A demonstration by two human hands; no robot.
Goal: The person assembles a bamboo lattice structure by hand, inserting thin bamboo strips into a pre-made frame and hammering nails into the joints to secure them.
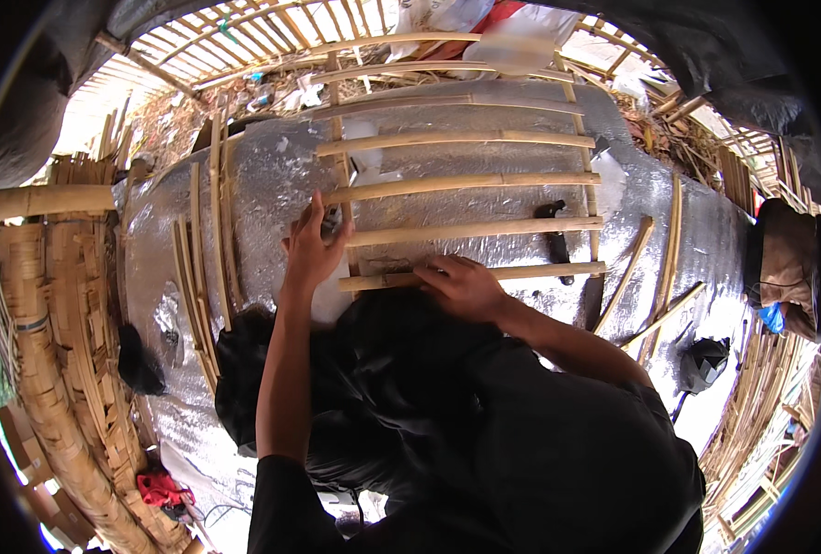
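A ladder-like bamboo frame (470,184) lies in front of me, with several crosswise slats fixed to two long rails. At its left rail, my left hand (313,249) has its thumb and fingers bent around something small and greyish that I cannot make out. My right hand (464,288) is closed over the nearest bamboo slat (549,271), its fingers curled on the slat left of centre. Beneath the right side of the frame lies a black tool (558,245), partly covered by a slat; its kind is unclear.
A silvery sheet (272,175) covers the ground. Loose bamboo strips (218,212) lie at the left, and more bamboo strips (664,268) at the right. Bundled woven bamboo (36,314) stands at the far left. A black object (704,362) sits at the right, and a red cloth (159,487) lies lower left.
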